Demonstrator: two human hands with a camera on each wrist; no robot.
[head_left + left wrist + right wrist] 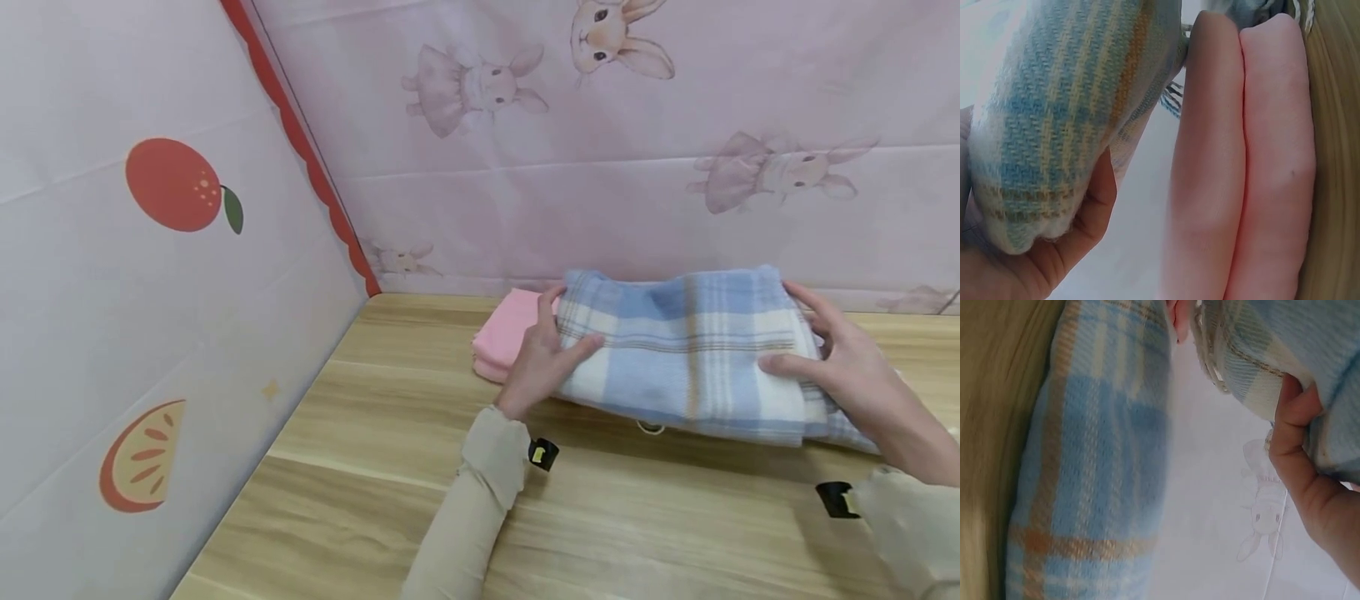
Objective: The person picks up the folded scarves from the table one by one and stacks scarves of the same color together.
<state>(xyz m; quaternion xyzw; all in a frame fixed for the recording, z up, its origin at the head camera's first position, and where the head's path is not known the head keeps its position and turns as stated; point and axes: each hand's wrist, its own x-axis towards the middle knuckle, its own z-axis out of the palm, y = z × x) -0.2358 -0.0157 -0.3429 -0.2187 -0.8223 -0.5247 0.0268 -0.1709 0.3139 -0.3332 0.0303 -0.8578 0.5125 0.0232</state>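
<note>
A folded blue-and-white plaid scarf with brown stripes is held up off the table between both hands. My left hand grips its left end, thumb on the near face and fingers behind, as the left wrist view also shows. At the opposite end my right hand holds it the same way; in the right wrist view, curled fingers press into the fabric. Under and left of the scarf lies a folded pink cloth. Another folded plaid piece rests on the table below my right hand.
The wooden table meets a pink rabbit-print backdrop right behind the fabrics. A white wall sheet with fruit prints borders the left side. A small pale loop pokes out below the held scarf.
</note>
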